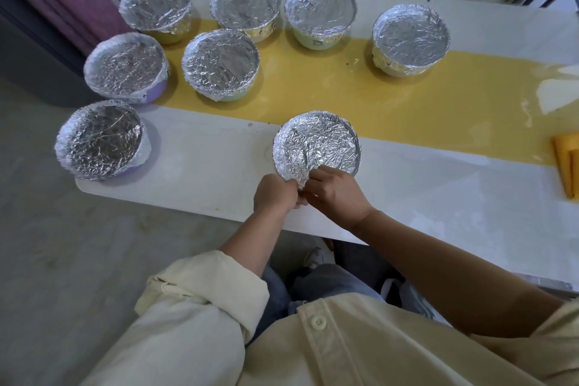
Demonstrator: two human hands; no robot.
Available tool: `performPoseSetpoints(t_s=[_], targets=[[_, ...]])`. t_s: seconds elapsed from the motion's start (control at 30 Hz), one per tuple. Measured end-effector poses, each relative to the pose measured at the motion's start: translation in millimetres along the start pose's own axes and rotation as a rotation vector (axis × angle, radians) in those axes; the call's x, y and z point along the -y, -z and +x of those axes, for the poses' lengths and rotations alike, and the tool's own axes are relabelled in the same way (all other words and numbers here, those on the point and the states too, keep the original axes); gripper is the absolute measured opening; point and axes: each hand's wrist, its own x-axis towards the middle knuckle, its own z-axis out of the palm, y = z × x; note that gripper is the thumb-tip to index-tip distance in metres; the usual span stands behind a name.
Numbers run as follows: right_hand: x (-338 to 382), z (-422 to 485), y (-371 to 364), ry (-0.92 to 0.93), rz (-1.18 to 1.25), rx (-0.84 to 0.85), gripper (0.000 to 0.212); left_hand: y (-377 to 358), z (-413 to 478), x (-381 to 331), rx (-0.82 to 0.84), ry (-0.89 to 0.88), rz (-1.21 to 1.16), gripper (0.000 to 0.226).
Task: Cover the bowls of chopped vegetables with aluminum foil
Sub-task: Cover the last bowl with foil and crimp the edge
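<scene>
Now the left hand [275,194] and right hand [336,197] are pinching the foil [313,144] edge at the bowl's [356,152] near rim; the bowl is sitting on the worktop [203,160] just beyond both hands, equally near each.

A white desk [203,166] crossed by a yellow band [344,88] carries eight foil-covered bowls [221,64]. One bowl [316,141] sits right at the fingers [313,180], which pinch its foil edge. The others stand beyond the fingers, mostly to their left. A yellow object [568,163] lies far to their right.
</scene>
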Motion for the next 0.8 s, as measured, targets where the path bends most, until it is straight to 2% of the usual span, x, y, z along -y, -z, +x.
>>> performPoseSetpoints(t_s=[0.23, 0.4, 0.5, 0.57, 0.7, 0.8], targets=[[2.3, -0.2, -1.7, -0.039, 0.0, -0.015, 0.028, 1.9, -2.8, 5.1, -0.038, 0.004, -0.048, 0.027], [3.8, 1.2, -2.1, -0.061, 0.037, -0.002, 0.028, 5.5, 0.3, 0.0, -0.091, -0.046, 0.103, 0.028], [-2.2, -3.9, 6.7, -0.067, 0.066, 0.062, 0.026, 12.5, 6.6, -1.7, -0.096, -0.068, 0.166, 0.029], [-5.7, -9.3, 11.2, -0.079, 0.055, 0.074, 0.031, 16.9, 11.5, -0.4, -0.084, -0.081, 0.182, 0.031], [-3.4, -9.0, 8.5, -0.079, 0.043, 0.046, 0.02, 19.1, 14.3, -0.1, -0.08, -0.104, 0.205, 0.033], [2.7, -2.3, 2.7, -0.079, 0.043, 0.015, 0.02, 18.1, 11.9, -0.8, -0.085, -0.108, 0.19, 0.033]])
